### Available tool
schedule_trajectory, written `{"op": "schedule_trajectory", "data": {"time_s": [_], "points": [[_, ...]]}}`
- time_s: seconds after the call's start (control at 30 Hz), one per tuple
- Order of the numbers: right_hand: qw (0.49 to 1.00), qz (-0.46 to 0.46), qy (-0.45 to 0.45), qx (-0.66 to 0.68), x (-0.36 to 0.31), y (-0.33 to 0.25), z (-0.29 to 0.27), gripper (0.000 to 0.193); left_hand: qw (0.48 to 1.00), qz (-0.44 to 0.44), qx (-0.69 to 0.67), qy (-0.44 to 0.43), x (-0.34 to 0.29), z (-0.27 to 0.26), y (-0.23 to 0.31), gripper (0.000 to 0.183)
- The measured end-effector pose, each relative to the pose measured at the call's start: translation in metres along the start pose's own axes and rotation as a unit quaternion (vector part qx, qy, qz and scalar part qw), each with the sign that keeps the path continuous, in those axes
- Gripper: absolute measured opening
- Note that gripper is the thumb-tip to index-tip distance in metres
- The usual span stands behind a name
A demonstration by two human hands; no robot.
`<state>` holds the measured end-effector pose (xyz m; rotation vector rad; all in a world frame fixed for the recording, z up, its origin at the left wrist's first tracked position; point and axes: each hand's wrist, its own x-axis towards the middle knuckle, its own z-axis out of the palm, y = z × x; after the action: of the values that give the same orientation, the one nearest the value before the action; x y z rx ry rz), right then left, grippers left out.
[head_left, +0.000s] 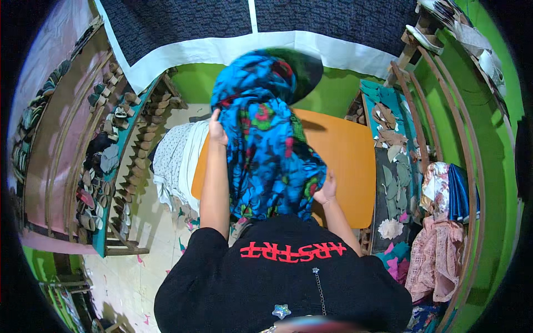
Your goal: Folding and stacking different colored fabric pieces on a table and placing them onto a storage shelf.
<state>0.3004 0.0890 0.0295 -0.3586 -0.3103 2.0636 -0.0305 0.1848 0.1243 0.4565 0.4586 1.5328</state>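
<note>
Hiding most of the orange table [350, 166], the blue patterned cloth [266, 150] hangs.

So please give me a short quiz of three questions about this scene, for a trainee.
1. True or false: both hands grip the blue floral cloth.
2. Which hand is raised higher? A) left hand B) right hand
3. Fill in: behind the cloth lies an ______ coloured table.

Key: 1 true; 2 A; 3 orange.
</note>
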Motion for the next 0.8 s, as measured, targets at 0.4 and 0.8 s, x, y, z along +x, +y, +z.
{"op": "schedule_trajectory", "data": {"time_s": [0.4,0.8], "points": [[0.990,0.087,0.104,0.028,0.011,0.006,-0.038,0.052,0.745,-0.097,0.580,0.316,-0.091,-0.129,-0.080,0.042],[0.946,-0.156,0.206,-0.195,0.009,-0.130,-0.017,0.025,0.834,0.081,0.432,0.333,-0.034,-0.134,0.047,0.032]]}}
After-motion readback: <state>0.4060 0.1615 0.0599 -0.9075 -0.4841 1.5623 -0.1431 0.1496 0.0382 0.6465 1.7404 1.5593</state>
